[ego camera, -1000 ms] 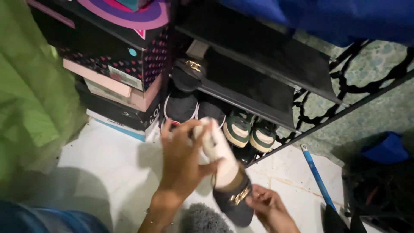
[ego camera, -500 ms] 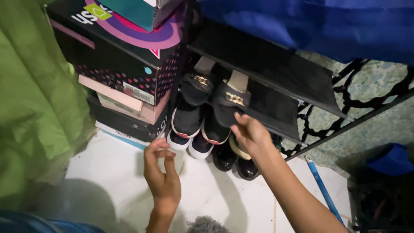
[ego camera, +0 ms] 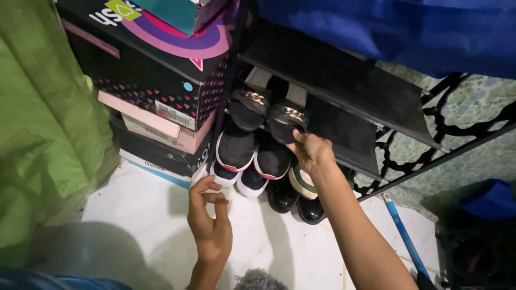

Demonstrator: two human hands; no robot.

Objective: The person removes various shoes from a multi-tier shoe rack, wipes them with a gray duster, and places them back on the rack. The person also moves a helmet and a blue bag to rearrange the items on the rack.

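Already the black slip-on sandal with a gold chain buckle [ego camera: 287,122] is set on the black rack shelf [ego camera: 344,140] beside its mate [ego camera: 248,108], its toe pinched by the right hand [ego camera: 310,151], while the left hand [ego camera: 210,224] is held empty, fingers loosely curled, above the white tiled floor [ego camera: 140,215].

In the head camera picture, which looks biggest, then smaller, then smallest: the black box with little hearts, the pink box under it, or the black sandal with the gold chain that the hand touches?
1. Black box with little hearts
2. Pink box, mostly hidden, so its full size is unsure
3. Black sandal with the gold chain, touched by the right hand
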